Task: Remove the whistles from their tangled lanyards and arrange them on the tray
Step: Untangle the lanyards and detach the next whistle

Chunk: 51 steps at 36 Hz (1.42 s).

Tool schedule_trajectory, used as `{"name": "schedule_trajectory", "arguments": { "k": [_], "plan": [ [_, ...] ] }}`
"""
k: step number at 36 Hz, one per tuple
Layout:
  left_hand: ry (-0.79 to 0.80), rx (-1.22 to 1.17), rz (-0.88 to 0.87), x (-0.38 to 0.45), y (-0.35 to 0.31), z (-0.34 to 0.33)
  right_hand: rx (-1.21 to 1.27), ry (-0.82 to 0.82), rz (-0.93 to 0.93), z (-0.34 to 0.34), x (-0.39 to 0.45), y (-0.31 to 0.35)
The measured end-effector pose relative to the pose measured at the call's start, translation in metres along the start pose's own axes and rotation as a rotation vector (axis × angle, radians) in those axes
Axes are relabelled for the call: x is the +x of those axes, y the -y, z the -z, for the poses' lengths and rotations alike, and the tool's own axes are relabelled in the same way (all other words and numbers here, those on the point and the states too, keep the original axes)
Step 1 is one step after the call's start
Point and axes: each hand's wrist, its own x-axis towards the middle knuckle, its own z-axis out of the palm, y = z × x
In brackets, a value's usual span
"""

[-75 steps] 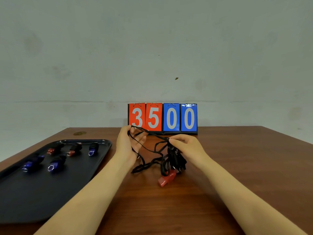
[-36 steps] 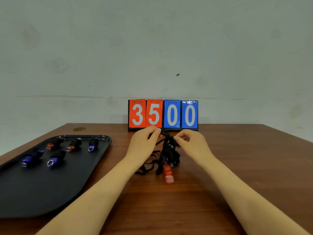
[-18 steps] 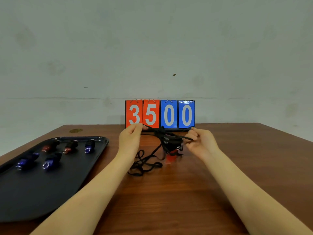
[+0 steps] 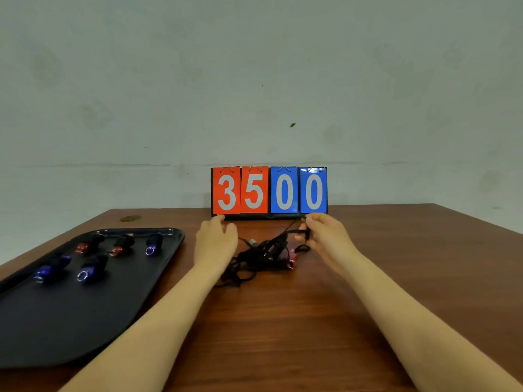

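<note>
Head view: the tangle of black lanyards point(image 4: 260, 257) lies on the wooden table point(image 4: 283, 321) just in front of the flip scoreboard point(image 4: 269, 190), which reads 3500. The right hand point(image 4: 322, 236) pinches one cord at the tangle's right edge, lifted, probably to draw a strand free. The left hand point(image 4: 216, 240) sits at the tangle's left side, fingers loosely curved and gripping nothing I can make out (likely ready to steady the knot). A red whistle point(image 4: 291, 260) remains caught on the tangle's right side. Left of the tangle, the black tray point(image 4: 85, 321) already carries five freed whistles point(image 4: 87, 271), red and blue, in two rows.
</note>
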Motion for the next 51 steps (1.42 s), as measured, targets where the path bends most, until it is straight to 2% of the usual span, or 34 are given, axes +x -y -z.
{"name": "schedule_trajectory", "arguments": {
  "k": [3, 5, 7, 9, 10, 14, 16, 19, 22, 30, 33, 36, 42, 51],
  "plan": [
    [0.064, 0.082, -0.269, -0.009, -0.007, -0.007, -0.042, -0.018, 0.008, 0.000, 0.004, -0.005],
    [0.206, 0.147, -0.441, -0.014, -0.011, -0.013, -0.094, -0.049, 0.033, 0.003, 0.006, -0.006],
    [0.382, 0.261, -0.521, -0.017, -0.011, -0.020, -0.135, -0.060, 0.047, 0.007, 0.007, -0.005],
    [0.520, 0.354, -0.519, -0.018, -0.009, -0.026, -0.245, -0.068, 0.047, 0.010, 0.009, -0.005],
    [0.540, 0.379, -0.513, -0.018, -0.008, -0.026, -0.341, -0.065, 0.057, 0.012, 0.010, -0.006],
    [0.488, 0.329, -0.507, -0.011, -0.003, -0.021, -0.725, 0.108, 0.126, 0.014, 0.007, -0.012],
    [0.483, 0.272, -0.474, -0.008, 0.002, -0.020, -0.763, 0.208, 0.152, 0.015, 0.003, -0.014],
    [0.488, 0.127, -0.334, -0.007, 0.004, -0.017, -0.745, 0.385, 0.138, 0.014, -0.001, -0.014],
    [0.525, 0.040, -0.263, -0.007, -0.001, -0.013, -0.928, 0.514, 0.144, 0.013, -0.002, -0.019],
    [0.723, 0.074, -0.327, -0.007, 0.004, 0.004, -1.252, 0.404, 0.400, 0.009, 0.001, -0.025],
    [0.707, 0.132, -0.382, -0.008, 0.004, 0.006, -1.301, 0.368, 0.413, 0.012, 0.000, -0.025],
    [0.628, 0.074, -0.322, -0.005, 0.003, 0.006, -1.176, 0.309, 0.349, 0.017, 0.001, -0.024],
    [0.512, -0.321, -0.091, -0.007, -0.009, 0.013, -0.585, 0.112, 0.148, 0.018, 0.005, -0.008],
    [0.149, -0.499, 0.046, -0.001, -0.007, 0.009, -0.212, -0.083, 0.096, 0.018, 0.006, 0.005]
  ]
}}
